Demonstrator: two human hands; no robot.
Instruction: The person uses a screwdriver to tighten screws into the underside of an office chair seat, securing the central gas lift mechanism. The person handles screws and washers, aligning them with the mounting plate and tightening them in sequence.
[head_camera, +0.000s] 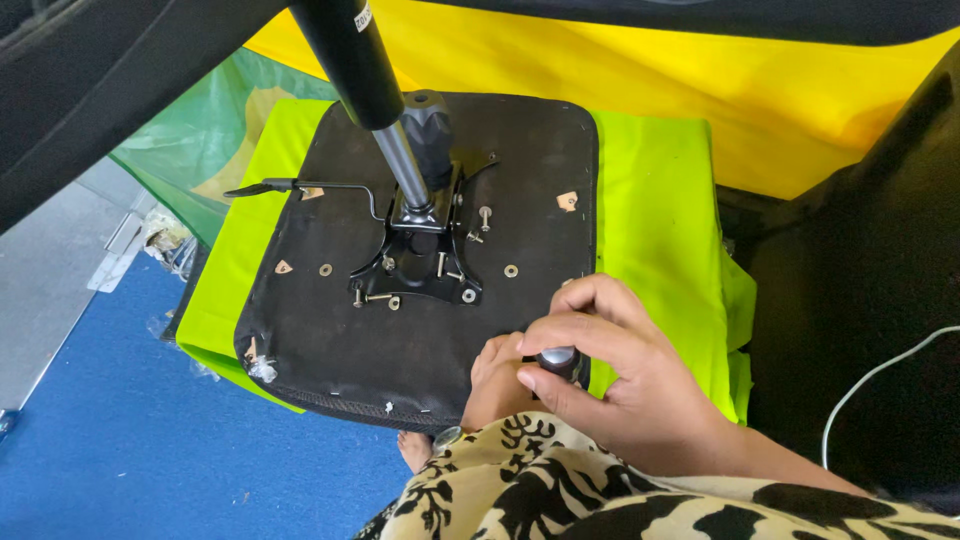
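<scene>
A small dark knob with a silvery top (557, 358) is gripped by the right hand (620, 385) at the near right edge of an upturned black seat base (350, 340). The knob is pinched between the right thumb, which lies below it, and the curled forefinger, which arches over its top; only its cap is seen between these fingers (575, 335). The left hand (497, 385) is pressed against the seat's near edge just left of the knob, its fingers bent inward; whether anything is held in it cannot be told, since the palm is hidden.

The seat base is laid on a bright green cloth (660, 200), with a yellow sheet (700, 80) behind. A black metal mechanism plate (425, 265) is fixed at the seat's middle, from which a gas-lift column (375, 90) rises toward the camera. A thin lever (300, 186) is extended to the left. Several loose screws and washers (375, 298) are scattered around the plate
</scene>
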